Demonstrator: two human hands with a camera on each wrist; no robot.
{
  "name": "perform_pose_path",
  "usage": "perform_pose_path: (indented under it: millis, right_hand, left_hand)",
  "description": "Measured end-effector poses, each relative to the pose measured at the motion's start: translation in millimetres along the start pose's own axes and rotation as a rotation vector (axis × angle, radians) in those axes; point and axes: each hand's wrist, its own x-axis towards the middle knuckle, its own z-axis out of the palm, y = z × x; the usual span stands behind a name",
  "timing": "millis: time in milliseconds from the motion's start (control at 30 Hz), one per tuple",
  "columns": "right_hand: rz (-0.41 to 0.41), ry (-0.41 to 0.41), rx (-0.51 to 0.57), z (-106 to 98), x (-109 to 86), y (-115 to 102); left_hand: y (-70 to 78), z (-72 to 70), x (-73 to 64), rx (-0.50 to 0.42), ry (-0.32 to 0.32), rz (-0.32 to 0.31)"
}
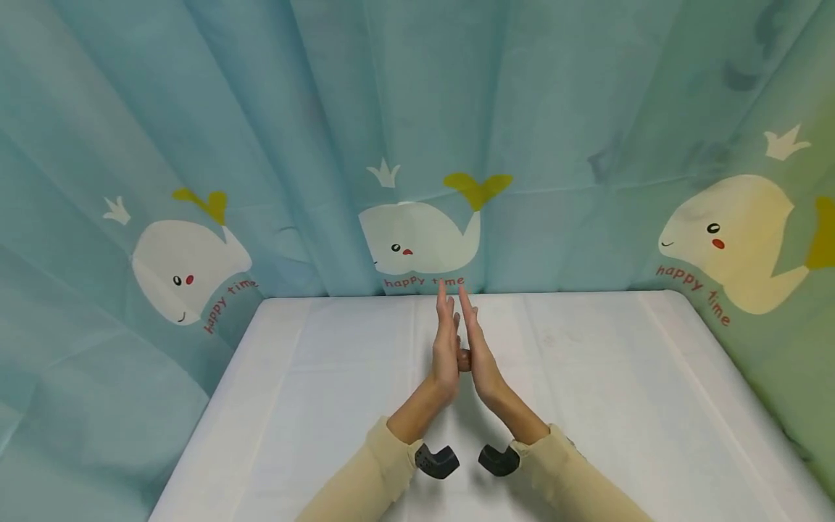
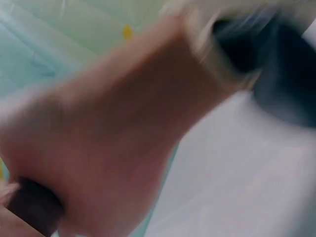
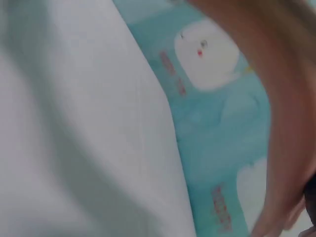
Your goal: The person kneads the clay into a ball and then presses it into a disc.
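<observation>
A person's left hand and right hand face each other palm to palm above a white desk, fingers straight and pointing away, curled round nothing, the fingertips slightly apart. A small brown object sits between the palms, behind the fingers and close to the heels of the hands; its exact shape is hidden. Nearer the body than the fingers are beige sleeves and black wrist devices; beyond the fingertips hangs a blue-green curtain printed with white whales.
</observation>
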Motion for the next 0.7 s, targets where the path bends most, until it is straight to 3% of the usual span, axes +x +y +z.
perform_pose_path:
  millis: [133,233,333,433,600,700]
  right_hand:
    - [-0.047,-0.015,0.038,10.0,-9.9,-11.9]
    - [-0.100,0.005,0.022,11.3,-11.6,-20.8]
    - [-0.127,0.028,0.020,7.9,-8.4,-23.4]
    - [-0.110,0.046,0.048,1.4,-2.4,-18.2]
    - [-0.030,0.094,0.122,-10.7,4.4,-1.8]
    - [0.007,0.114,0.160,-12.6,3.9,5.9]
  left_hand:
    - [0.1,-4.7,10.7,0.117,0.023,0.085]
    - [-2.6,-5.2,10.7,0.174,0.001,0.080]
    - [-4.9,-1.9,4.5,0.174,-0.038,0.066]
    - [-4.5,2.9,-2.3,0.180,-0.079,0.066]
    - [-1.6,7.8,-9.1,0.235,-0.207,0.133]
    - [-1.1,8.3,-11.0,0.246,-0.238,0.125]
